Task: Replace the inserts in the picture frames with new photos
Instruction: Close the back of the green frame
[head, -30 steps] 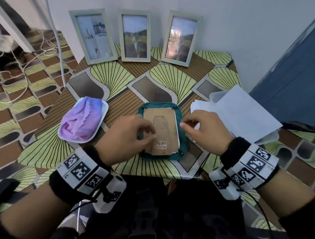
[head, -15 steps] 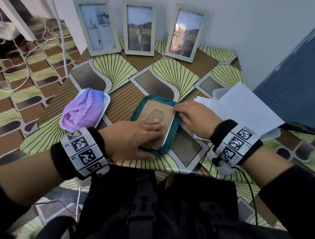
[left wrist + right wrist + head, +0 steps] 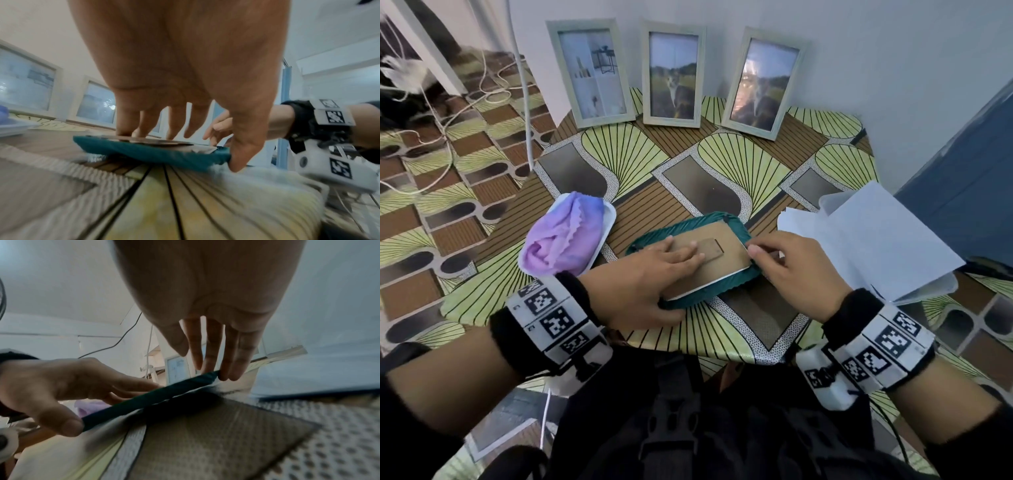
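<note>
A picture frame lies face down on a teal cloth (image 3: 736, 224) near the table's front edge, its brown cardboard backing (image 3: 726, 255) and stand flap facing up. My left hand (image 3: 685, 251) presses flat on the backing with straight fingers, and its thumb (image 3: 238, 160) touches the cloth's near edge. The fingertips of my right hand (image 3: 756, 250) touch the frame's right edge and the cloth (image 3: 154, 397) there; the fingers look straight in the right wrist view. A white strip shows along the backing's near edge.
Three light-green frames (image 3: 592, 72) (image 3: 673, 73) (image 3: 763, 84) with photos lean on the back wall. A purple cloth (image 3: 565, 236) sits in a white tray (image 3: 610, 219) on the left. White sheets (image 3: 876, 240) lie on a tray at the right. Cables run over the floor on the left.
The frame and cloth have turned from upright to slanted sideways. My left hand went from pinching at the backing to lying flat on it. My right hand moved to the right edge.
</note>
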`<control>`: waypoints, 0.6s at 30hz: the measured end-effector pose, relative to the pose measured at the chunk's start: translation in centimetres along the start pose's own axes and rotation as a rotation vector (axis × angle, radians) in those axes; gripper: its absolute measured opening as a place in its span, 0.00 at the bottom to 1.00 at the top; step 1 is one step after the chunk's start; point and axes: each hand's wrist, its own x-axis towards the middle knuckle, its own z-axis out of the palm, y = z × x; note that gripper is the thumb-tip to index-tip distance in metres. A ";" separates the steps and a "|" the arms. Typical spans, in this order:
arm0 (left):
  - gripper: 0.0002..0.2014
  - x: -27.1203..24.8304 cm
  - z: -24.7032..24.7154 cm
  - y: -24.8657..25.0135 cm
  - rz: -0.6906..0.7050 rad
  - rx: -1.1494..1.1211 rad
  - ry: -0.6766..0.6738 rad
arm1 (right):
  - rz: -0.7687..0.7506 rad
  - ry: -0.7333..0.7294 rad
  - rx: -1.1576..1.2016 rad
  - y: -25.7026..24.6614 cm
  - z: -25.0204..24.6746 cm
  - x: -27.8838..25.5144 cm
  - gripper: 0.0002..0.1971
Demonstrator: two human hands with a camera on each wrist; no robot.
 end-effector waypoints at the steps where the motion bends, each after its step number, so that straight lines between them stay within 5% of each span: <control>1: 0.42 0.0 -0.5 -0.2 0.034 -0.052 0.043 | 0.014 0.043 0.055 -0.1 -0.3 0.1 0.11; 9: 0.23 0.4 -3.5 -0.4 0.152 -0.756 0.282 | 0.090 0.223 0.471 -0.1 -2.7 1.7 0.24; 14: 0.19 1.7 -3.8 -0.7 0.004 -1.308 0.450 | 0.149 0.053 0.569 0.2 -2.1 2.4 0.28; 18: 0.19 2.5 -2.7 -0.8 -0.081 -1.492 0.470 | 0.137 -0.169 0.394 0.0 -1.1 2.0 0.26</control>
